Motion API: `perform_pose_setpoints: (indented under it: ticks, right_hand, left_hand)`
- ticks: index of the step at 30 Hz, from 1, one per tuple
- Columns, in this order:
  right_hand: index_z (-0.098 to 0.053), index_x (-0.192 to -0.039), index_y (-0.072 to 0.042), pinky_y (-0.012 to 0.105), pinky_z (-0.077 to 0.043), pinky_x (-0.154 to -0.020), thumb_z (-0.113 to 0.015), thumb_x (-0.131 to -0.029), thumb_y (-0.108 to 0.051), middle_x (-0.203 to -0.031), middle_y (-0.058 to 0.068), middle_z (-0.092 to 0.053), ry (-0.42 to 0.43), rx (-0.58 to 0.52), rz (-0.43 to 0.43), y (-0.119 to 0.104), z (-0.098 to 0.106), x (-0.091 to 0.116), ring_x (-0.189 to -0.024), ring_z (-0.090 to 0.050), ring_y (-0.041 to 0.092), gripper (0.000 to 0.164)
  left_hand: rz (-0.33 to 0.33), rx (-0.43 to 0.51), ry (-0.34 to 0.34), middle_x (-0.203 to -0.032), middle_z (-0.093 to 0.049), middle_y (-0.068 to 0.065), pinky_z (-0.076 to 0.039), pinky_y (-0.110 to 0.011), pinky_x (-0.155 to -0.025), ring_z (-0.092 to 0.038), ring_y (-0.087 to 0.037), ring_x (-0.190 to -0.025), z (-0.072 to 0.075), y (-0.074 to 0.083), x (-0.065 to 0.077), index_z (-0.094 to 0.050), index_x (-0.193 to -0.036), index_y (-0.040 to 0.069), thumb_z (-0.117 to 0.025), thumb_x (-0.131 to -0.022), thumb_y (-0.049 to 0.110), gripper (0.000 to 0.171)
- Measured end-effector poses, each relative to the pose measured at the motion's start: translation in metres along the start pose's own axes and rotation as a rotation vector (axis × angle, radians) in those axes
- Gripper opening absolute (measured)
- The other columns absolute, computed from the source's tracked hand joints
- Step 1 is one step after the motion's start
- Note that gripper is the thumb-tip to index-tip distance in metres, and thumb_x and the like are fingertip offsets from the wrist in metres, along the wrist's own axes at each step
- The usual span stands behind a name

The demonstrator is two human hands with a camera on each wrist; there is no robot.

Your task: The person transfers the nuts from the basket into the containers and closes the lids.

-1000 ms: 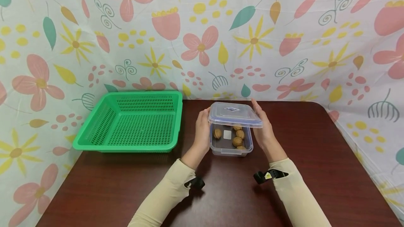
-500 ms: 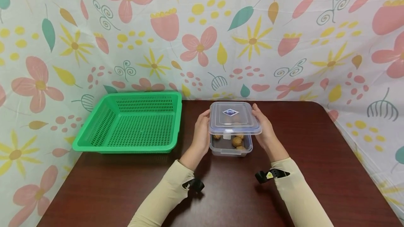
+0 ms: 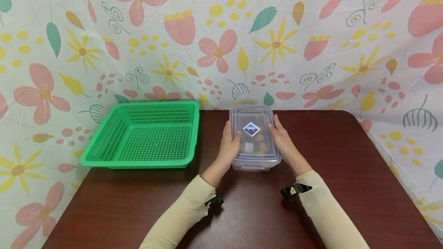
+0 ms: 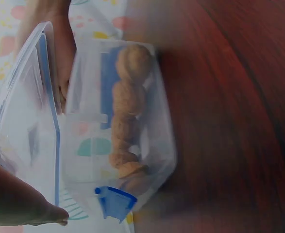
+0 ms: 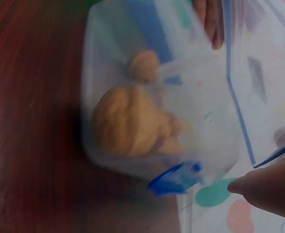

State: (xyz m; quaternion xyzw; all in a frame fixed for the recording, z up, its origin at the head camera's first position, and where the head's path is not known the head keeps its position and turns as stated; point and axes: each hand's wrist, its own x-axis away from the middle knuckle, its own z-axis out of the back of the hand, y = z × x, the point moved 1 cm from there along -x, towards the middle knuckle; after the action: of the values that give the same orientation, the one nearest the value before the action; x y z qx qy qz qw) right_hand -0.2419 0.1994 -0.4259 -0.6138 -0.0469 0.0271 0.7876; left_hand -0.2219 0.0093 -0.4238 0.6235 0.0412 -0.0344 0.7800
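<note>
A clear plastic food container (image 3: 250, 167) stands on the table with several walnuts (image 4: 135, 63) inside. Its clear lid (image 3: 242, 116), with a blue seal and a diamond label (image 3: 251, 129), covers the container from above in the head view. Both wrist views show the lid at a slant, its near side apart from the container rim. My left hand (image 3: 228, 147) holds the lid's left edge, thumb on top. At the right edge my right hand (image 3: 286, 143) holds it likewise. A blue clip (image 4: 115, 203) sits at one end of the container.
To the left stands a green perforated plastic basket (image 3: 155, 141) with nothing in it. The dark brown table (image 3: 249, 218) ends at a flower-patterned cloth (image 3: 294, 68) hanging behind. A black strap (image 3: 295, 191) is on each wrist.
Tilted above the container a second ago, the lid has come down and toward the front, and its top now faces the head camera over the whole container. Both thumbs have moved onto its top.
</note>
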Motion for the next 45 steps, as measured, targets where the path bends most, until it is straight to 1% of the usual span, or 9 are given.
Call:
perform_pose_setpoints:
  ticks: [3, 6, 9, 13, 22, 28, 35, 40, 45]
  right_hand:
    - [0.006, -0.154, -0.011, 0.043, -0.001, -0.118, -0.03, -0.107, -0.027, -0.16, 0.01, 0.005, -0.004, 0.061, -0.006, 0.009, -0.001, -0.005, -0.146, 0.005, 0.027, 0.061]
    - [0.005, -0.154, -0.01, 0.044, -0.003, -0.119, -0.03, -0.107, -0.027, -0.16, 0.013, 0.002, 0.001, 0.117, -0.014, 0.019, -0.004, -0.009, -0.146, 0.002, 0.029, 0.061]
    - [0.005, -0.154, -0.01, 0.044, -0.003, -0.119, -0.03, -0.107, -0.026, -0.16, 0.014, 0.001, 0.008, 0.141, -0.024, 0.026, -0.007, -0.011, -0.146, 0.001, 0.03, 0.061]
    - [0.006, -0.154, -0.01, 0.045, -0.003, -0.119, -0.03, -0.107, -0.026, -0.159, 0.016, 0.002, 0.016, 0.158, -0.044, 0.03, -0.01, -0.011, -0.146, 0.001, 0.031, 0.061]
    - [0.006, -0.154, -0.01, 0.045, -0.005, -0.119, -0.03, -0.107, -0.026, -0.159, 0.018, -0.001, 0.024, 0.159, -0.067, 0.029, -0.01, -0.011, -0.146, -0.002, 0.032, 0.061]
    - [0.006, -0.154, -0.011, 0.045, -0.004, -0.119, -0.029, -0.107, -0.027, -0.159, 0.017, 0.0, 0.018, 0.152, -0.07, 0.029, -0.009, -0.012, -0.146, 0.0, 0.032, 0.061]
    - [0.007, -0.154, -0.012, 0.045, -0.004, -0.118, -0.028, -0.107, -0.026, -0.159, 0.016, 0.002, 0.016, 0.148, -0.07, 0.026, -0.009, -0.012, -0.146, 0.001, 0.031, 0.06]
    - [0.007, -0.154, -0.012, 0.046, -0.004, -0.118, -0.028, -0.107, -0.026, -0.159, 0.017, 0.001, 0.015, 0.159, -0.068, 0.029, -0.01, -0.012, -0.146, 0.0, 0.033, 0.06]
    - [0.007, -0.155, -0.014, 0.047, -0.003, -0.118, -0.028, -0.107, -0.027, -0.159, 0.016, 0.001, 0.018, 0.149, -0.08, 0.033, -0.013, -0.01, -0.146, 0.001, 0.033, 0.06]
  left_hand:
    - [0.01, -0.047, -0.051, -0.158, -0.011, -0.021, -0.011, -0.046, -0.118, -0.009, -0.033, -0.145, -0.003, -0.007, -0.002, -0.014, -0.151, -0.006, -0.044, -0.098, 0.011, 0.063]
    - [0.025, -0.073, -0.077, -0.158, -0.007, -0.023, -0.008, -0.047, -0.118, -0.003, -0.034, -0.146, -0.003, -0.014, -0.004, -0.011, -0.151, -0.008, -0.044, -0.098, 0.009, 0.064]
    - [0.041, -0.094, -0.092, -0.158, -0.006, -0.024, -0.007, -0.049, -0.117, -0.001, -0.036, -0.146, -0.004, -0.022, -0.005, -0.01, -0.15, -0.009, -0.044, -0.098, 0.008, 0.065]
    - [0.051, -0.121, -0.106, -0.158, -0.006, -0.024, -0.008, -0.05, -0.117, -0.001, -0.037, -0.145, -0.005, -0.028, -0.008, -0.01, -0.15, -0.009, -0.043, -0.098, 0.009, 0.064]
    - [0.032, -0.143, -0.092, -0.156, -0.009, -0.028, -0.01, -0.049, -0.117, -0.005, -0.04, -0.145, -0.007, -0.026, -0.01, -0.013, -0.149, -0.012, -0.042, -0.098, 0.007, 0.061]
    - [0.033, -0.171, -0.087, -0.156, -0.009, -0.027, -0.011, -0.049, -0.117, -0.005, -0.039, -0.145, -0.008, -0.025, -0.01, -0.012, -0.149, -0.011, -0.041, -0.099, 0.007, 0.061]
    - [0.012, -0.165, -0.074, -0.155, -0.01, -0.03, -0.012, -0.049, -0.117, -0.007, -0.042, -0.144, -0.008, -0.023, -0.011, -0.013, -0.148, -0.013, -0.042, -0.098, 0.005, 0.061]
    - [0.006, -0.189, -0.091, -0.155, -0.009, -0.031, -0.011, -0.051, -0.117, -0.006, -0.045, -0.143, -0.008, -0.024, -0.01, -0.012, -0.148, -0.014, -0.041, -0.098, 0.005, 0.061]
    - [0.019, -0.217, -0.13, -0.155, -0.005, -0.03, -0.009, -0.053, -0.116, -0.002, -0.044, -0.143, -0.007, -0.03, -0.009, -0.008, -0.149, -0.012, -0.04, -0.099, 0.008, 0.062]
